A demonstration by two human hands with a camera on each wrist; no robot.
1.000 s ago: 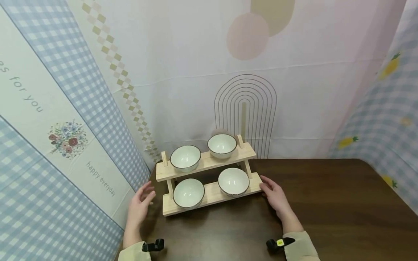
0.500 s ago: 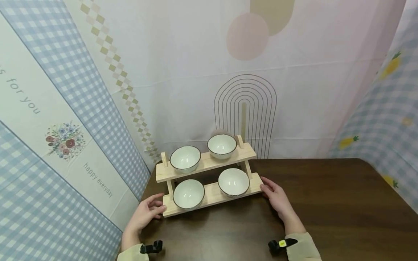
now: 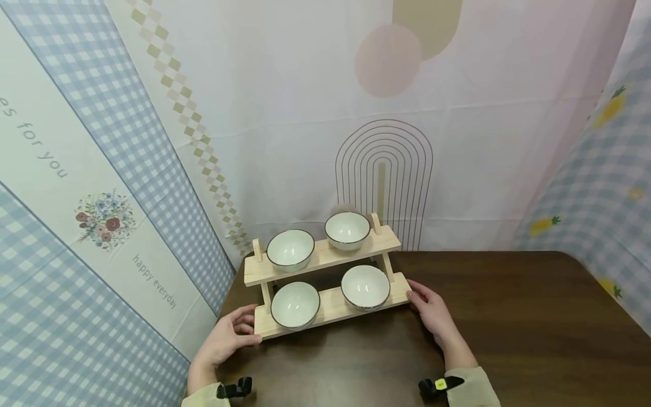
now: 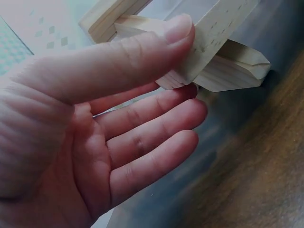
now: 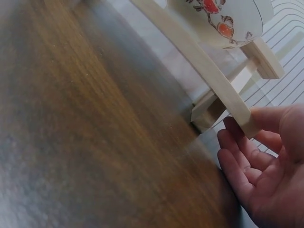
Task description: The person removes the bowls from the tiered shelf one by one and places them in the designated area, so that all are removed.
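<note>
A two-tier wooden rack (image 3: 330, 298) stands on the table with white, dark-rimmed bowls on it. Two bowls, one left (image 3: 290, 250) and one right (image 3: 347, 230), sit on the upper board; a left bowl (image 3: 295, 305) and a right bowl (image 3: 365, 287) sit on the lower. My left hand (image 3: 221, 341) pinches the lower board's left end, thumb on top and fingers below, as the left wrist view shows. At the opposite end my right hand (image 3: 432, 315) grips the same board between thumb and fingers. Red fruit decoration shows on a bowl (image 5: 218, 19) in the right wrist view.
The dark brown table (image 3: 508, 322) extends to the right of the rack. A white printed cloth (image 3: 285, 141) hangs close behind it. Blue checked cloth (image 3: 147, 164) hangs at the left, near my left hand, and another checked cloth (image 3: 574, 186) at the right.
My left hand has come from beside the rack to its lower board and taken hold of the left end. My right hand stays at the right end. The rack has not visibly shifted.
</note>
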